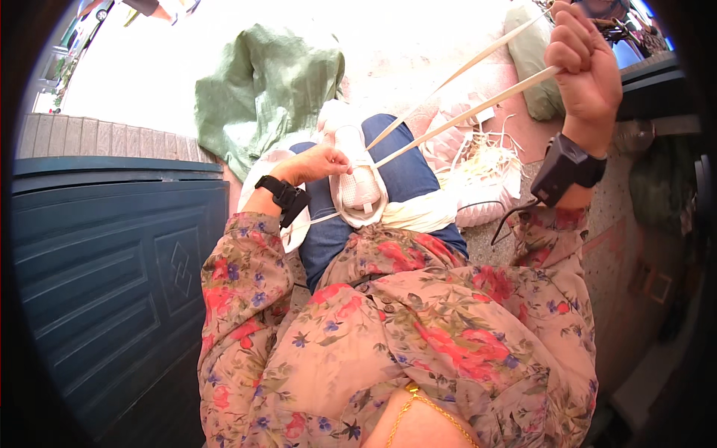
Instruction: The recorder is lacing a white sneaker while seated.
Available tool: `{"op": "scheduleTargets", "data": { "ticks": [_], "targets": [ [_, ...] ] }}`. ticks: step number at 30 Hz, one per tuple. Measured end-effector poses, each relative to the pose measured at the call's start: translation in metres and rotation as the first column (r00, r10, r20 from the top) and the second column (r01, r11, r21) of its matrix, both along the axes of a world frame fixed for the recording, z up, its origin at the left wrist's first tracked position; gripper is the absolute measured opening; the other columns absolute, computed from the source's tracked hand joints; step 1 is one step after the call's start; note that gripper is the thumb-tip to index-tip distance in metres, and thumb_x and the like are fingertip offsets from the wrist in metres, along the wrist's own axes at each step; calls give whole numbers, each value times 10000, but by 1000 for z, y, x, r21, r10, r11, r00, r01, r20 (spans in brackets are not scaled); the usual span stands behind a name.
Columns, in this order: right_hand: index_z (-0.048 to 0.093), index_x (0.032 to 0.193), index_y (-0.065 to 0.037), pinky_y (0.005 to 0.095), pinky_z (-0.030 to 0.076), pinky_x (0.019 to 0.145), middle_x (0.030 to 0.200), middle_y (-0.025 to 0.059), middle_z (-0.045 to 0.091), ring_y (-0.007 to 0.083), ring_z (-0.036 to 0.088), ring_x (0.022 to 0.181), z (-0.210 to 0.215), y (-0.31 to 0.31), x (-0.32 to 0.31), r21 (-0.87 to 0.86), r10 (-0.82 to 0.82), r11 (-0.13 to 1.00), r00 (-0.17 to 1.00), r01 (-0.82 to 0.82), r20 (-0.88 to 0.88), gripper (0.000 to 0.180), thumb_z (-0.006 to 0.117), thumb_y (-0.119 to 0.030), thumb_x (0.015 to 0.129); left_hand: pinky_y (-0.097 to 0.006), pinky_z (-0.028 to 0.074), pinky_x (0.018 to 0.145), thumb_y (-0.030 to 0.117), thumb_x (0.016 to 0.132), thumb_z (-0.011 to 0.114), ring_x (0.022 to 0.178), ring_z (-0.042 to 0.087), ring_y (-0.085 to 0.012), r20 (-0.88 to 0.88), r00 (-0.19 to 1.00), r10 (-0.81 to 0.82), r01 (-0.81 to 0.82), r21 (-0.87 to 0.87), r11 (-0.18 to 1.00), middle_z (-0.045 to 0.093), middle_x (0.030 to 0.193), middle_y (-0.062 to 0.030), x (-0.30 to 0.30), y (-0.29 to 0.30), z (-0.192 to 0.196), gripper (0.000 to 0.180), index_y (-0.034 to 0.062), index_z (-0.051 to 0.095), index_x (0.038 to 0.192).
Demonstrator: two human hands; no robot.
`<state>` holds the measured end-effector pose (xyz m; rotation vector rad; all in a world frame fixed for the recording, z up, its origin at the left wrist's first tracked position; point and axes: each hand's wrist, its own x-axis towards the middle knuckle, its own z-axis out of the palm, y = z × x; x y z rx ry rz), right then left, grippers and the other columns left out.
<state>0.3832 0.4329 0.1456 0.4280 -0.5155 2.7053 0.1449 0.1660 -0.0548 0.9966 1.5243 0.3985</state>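
A white shoe (363, 187) rests across my lap, over my blue-jeaned thighs. My left hand (317, 164) is closed in a pinch at the shoe's left side, close to the lace openings. High at the upper right, my right hand (585, 71) is a fist around a flat cream shoelace (478, 112). Two strands of it stretch straight from the shoe up to that fist. Another short length of lace (326, 219) shows at the shoe's lower left. Exactly what the left fingertips grip, shoe edge or lace, is hard to see.
A bundle of loose cream laces (489, 154) lies right of my knees, among whitish shoe pieces. Cream cloth-like material (420, 214) lies on my right thigh. Beyond my knees is a green sack (272, 97), with a rolled greenish bag (539, 71) farther right. A blue panelled door (97, 254) stands left.
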Motion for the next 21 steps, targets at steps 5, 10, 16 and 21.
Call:
{"op": "scheduleTargets", "data": {
  "ticks": [5,10,16,21],
  "targets": [
    [407,697,-102,216,217,405,519,-63,269,56,248,430,-72,5,-20,518,-554,821,549,238,626,199,415,-135,894,-250,423,792,184,858,544,839,560,-116,173,976,131,-158,153,975,623,892,-36,-12,-16,29,196,14,634,894],
    [559,929,-47,178,332,440,620,-45,458,41,395,499,-179,-27,-12,721,-675,663,256,-202,692,166,477,-186,888,-322,479,761,185,910,458,735,600,-192,661,604,446,-770,339,541,604,782,-78,-89,-43,106,178,32,546,896],
    [591,1056,-48,184,378,468,637,-30,523,38,451,518,-207,-106,-21,649,-453,618,474,-443,755,249,487,-208,897,-247,341,576,73,872,503,591,379,-106,762,324,560,-939,333,90,415,643,4,-150,-116,155,112,7,508,963],
    [600,944,15,289,432,537,613,80,556,156,528,528,-227,-135,-35,785,-612,387,503,-483,611,234,505,-177,850,-218,363,551,143,834,549,569,430,-76,-43,622,782,-683,459,568,488,608,28,-64,-67,47,161,31,647,894]
  ]
}}
